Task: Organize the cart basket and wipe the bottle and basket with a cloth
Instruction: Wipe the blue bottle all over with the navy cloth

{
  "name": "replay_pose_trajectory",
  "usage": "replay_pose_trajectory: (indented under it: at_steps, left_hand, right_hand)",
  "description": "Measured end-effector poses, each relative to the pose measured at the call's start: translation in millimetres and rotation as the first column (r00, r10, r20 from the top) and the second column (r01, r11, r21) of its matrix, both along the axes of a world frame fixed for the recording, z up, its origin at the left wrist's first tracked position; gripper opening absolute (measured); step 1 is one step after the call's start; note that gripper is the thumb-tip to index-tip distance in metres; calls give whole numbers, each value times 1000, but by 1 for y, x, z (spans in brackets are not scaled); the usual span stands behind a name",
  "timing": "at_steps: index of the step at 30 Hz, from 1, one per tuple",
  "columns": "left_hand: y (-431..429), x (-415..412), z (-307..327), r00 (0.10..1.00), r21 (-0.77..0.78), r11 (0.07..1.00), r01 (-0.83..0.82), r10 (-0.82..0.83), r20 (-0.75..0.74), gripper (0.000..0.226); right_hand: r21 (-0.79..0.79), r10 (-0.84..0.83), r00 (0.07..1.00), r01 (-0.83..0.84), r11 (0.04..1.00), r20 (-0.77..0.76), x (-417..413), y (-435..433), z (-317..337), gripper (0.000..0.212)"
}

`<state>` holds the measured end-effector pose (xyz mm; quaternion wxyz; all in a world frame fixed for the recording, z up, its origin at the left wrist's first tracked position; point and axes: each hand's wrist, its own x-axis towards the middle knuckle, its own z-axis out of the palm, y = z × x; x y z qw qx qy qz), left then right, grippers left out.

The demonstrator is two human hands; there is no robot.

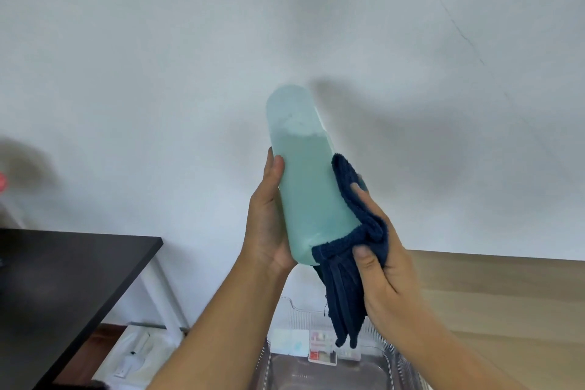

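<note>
A tall, pale teal bottle (305, 174) filled with liquid is held up in front of the white wall, tilted with its far end up. My left hand (269, 218) grips its lower left side. My right hand (380, 263) presses a dark blue cloth (351, 231) against the bottle's lower right side; the cloth's loose end hangs down. Below them sits a clear plastic basket (387, 361) with a few small packets standing at its back wall.
A black table (63, 288) with white legs stands at the left. Wooden floor (506, 294) lies at the right. White items rest on the floor under the table (136, 355). A red blurred object (2, 182) shows at the far left edge.
</note>
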<state>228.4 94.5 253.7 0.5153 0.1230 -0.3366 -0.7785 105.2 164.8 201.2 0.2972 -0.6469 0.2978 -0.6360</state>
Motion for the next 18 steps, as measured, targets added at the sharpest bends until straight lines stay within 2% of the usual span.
replay_pose_trajectory:
  at_steps: [2, 5, 7, 9, 10, 12, 13, 14, 16, 18]
  left_hand:
    - [0, 0, 2, 998, -57, 997, -52, 53, 26, 70]
    - [0, -3, 4, 981, -197, 965, -171, 186, 61, 37]
    - [0, -3, 3, 982, -179, 971, -161, 175, 66, 39]
    - [-2, -3, 1, 996, -98, 993, -66, 71, 50, 58]
    - [-1, -3, 1, 999, -49, 999, -25, 27, 31, 66]
    - [2, -5, 1, 999, -3, 1000, 31, -31, -30, 65]
    - [2, -6, 0, 997, -9, 999, 50, -50, -54, 59]
    - [1, -6, 0, 998, -22, 999, 41, -42, -48, 55]
    - [-3, -2, 4, 998, -82, 996, -35, 39, 49, 59]
    - [-11, 4, 15, 978, -218, 972, -91, 128, 164, 54]
  right_hand:
    - [-56, -66, 986, 58, 997, -156, -6, -2, 9, 54]
    - [-209, -271, 843, 194, 959, -464, -10, -6, 26, 62]
    - [-248, -320, 793, 219, 944, -519, -9, -5, 32, 62]
    - [-237, -267, 855, 175, 956, -444, -8, -4, 31, 57]
    - [-214, -207, 918, 139, 967, -339, -6, -3, 28, 57]
    - [-115, -56, 997, 49, 992, -54, -3, -2, 20, 61]
    - [-71, -12, 999, 16, 997, 46, -1, 0, 15, 62]
    - [-62, 4, 997, 1, 998, 82, 0, 0, 12, 61]
    - [-94, -17, 1000, 18, 995, 13, -5, 0, 12, 60]
    - [-149, -92, 987, 72, 986, -128, -18, -3, 18, 65]
